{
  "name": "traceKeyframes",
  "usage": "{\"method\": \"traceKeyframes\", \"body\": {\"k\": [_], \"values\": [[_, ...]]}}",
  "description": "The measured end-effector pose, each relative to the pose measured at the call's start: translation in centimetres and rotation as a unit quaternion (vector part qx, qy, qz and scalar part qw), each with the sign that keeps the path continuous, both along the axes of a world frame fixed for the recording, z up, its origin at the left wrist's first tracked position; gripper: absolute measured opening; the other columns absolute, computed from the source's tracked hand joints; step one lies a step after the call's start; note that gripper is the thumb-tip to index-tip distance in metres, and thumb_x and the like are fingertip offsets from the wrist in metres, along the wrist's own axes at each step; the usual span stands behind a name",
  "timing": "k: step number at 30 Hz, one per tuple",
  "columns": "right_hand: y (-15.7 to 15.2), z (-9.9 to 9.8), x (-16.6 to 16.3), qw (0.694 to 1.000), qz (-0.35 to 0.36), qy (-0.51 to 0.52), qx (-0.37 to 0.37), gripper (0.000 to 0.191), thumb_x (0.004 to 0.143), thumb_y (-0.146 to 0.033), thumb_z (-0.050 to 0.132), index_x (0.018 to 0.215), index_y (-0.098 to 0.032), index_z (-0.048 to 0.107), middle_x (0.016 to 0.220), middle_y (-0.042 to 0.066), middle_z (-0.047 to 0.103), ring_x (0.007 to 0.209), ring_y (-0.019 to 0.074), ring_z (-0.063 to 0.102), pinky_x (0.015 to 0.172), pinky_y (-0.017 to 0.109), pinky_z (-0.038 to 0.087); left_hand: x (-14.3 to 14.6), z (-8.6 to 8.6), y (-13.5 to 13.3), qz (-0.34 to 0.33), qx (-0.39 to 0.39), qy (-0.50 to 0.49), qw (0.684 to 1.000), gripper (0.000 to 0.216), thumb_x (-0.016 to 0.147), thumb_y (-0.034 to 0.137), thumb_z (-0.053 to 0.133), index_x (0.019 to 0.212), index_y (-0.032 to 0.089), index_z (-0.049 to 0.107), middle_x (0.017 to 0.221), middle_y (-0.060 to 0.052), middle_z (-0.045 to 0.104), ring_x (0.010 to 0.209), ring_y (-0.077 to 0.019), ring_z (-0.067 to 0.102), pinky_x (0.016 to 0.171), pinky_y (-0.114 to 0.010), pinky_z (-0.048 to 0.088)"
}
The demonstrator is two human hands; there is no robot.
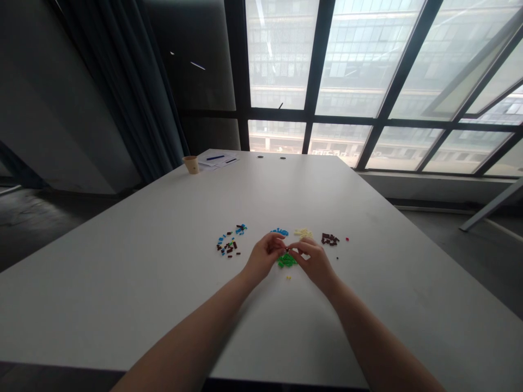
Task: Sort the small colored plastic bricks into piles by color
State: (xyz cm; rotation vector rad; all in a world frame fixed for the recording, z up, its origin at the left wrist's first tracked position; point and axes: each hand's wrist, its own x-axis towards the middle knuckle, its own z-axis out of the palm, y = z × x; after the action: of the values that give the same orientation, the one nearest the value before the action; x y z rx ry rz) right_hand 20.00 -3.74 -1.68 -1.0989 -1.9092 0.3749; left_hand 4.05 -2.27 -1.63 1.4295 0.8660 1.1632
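Note:
My left hand (267, 252) and my right hand (311, 256) meet over the middle of the table, fingertips pinched from both sides on a small dark building brick (287, 250). The brick is mostly covered by the fingers, so its shape is hard to make out. Just below the fingertips lies a pile of green bricks (286, 261). Behind the hands are blue bricks (280, 232) and cream bricks (303, 233), both partly hidden. Two small yellow pieces (288, 277) sit nearer to me.
Dark brown bricks (329, 239), a red piece (347, 239) and a tiny dark piece (337, 258) lie right. Mixed blue and brown bricks (229, 246) are scattered left. A paper cup (190, 165) and papers with pens (214, 161) occupy the far left of the white table (134, 272).

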Motion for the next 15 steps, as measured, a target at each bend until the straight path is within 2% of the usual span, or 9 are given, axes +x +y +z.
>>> {"method": "traceKeyframes", "body": {"k": [4, 8, 10, 12, 15], "values": [[-0.1, 0.0, -0.2, 1.000, -0.003, -0.018, -0.001, 0.008, 0.079, -0.022, 0.056, 0.076, -0.020, 0.063, 0.067, 0.001, 0.053, 0.069, 0.0141, 0.050, 0.065, 0.026, 0.038, 0.1, -0.2, 0.1, 0.010, 0.001, 0.016, 1.000, 0.024, 0.068, 0.023, 0.062, 0.089, 0.016, 0.053, 0.071, 0.001, 0.056, 0.067, -0.0103, 0.054, 0.066, -0.023, 0.044], [0.5, 0.4, 1.7, 0.996, -0.047, -0.069, -0.005, 0.010, 0.079, -0.023, 0.054, 0.076, -0.019, 0.063, 0.070, 0.001, 0.056, 0.071, 0.0141, 0.051, 0.068, 0.026, 0.038, -0.6, -0.2, 0.6, 0.055, 0.057, 0.135, 0.988, 0.017, 0.073, 0.025, 0.055, 0.088, 0.016, 0.055, 0.077, -0.002, 0.058, 0.069, -0.0122, 0.055, 0.065, -0.025, 0.045], [0.9, 0.5, 3.7, 0.985, -0.127, -0.113, -0.026, 0.012, 0.079, -0.024, 0.053, 0.076, -0.019, 0.063, 0.071, 0.002, 0.056, 0.071, 0.0147, 0.051, 0.068, 0.026, 0.038, -1.7, -0.1, 1.2, 0.099, 0.112, 0.234, 0.961, 0.013, 0.076, 0.024, 0.050, 0.085, 0.017, 0.056, 0.083, -0.004, 0.059, 0.074, -0.0137, 0.055, 0.071, -0.028, 0.045], [1.4, 0.3, 5.8, 0.957, -0.225, -0.161, -0.086, 0.014, 0.079, -0.025, 0.051, 0.076, -0.019, 0.064, 0.074, 0.003, 0.058, 0.069, 0.0151, 0.052, 0.065, 0.026, 0.037, -3.0, -0.1, 1.9, 0.152, 0.153, 0.338, 0.916, 0.013, 0.076, 0.021, 0.048, 0.085, 0.017, 0.057, 0.088, -0.005, 0.059, 0.081, -0.0157, 0.054, 0.079, -0.031, 0.042], [1.8, -0.2, 7.7, 0.899, -0.323, -0.237, -0.177, 0.016, 0.078, -0.027, 0.051, 0.075, -0.020, 0.065, 0.082, 0.005, 0.060, 0.073, 0.0175, 0.054, 0.061, 0.027, 0.036, -4.8, -0.2, 2.9, 0.207, 0.114, 0.477, 0.847, 0.017, 0.075, 0.020, 0.048, 0.089, 0.017, 0.057, 0.095, -0.007, 0.057, 0.093, -0.0199, 0.052, 0.084, -0.034, 0.040]]}}
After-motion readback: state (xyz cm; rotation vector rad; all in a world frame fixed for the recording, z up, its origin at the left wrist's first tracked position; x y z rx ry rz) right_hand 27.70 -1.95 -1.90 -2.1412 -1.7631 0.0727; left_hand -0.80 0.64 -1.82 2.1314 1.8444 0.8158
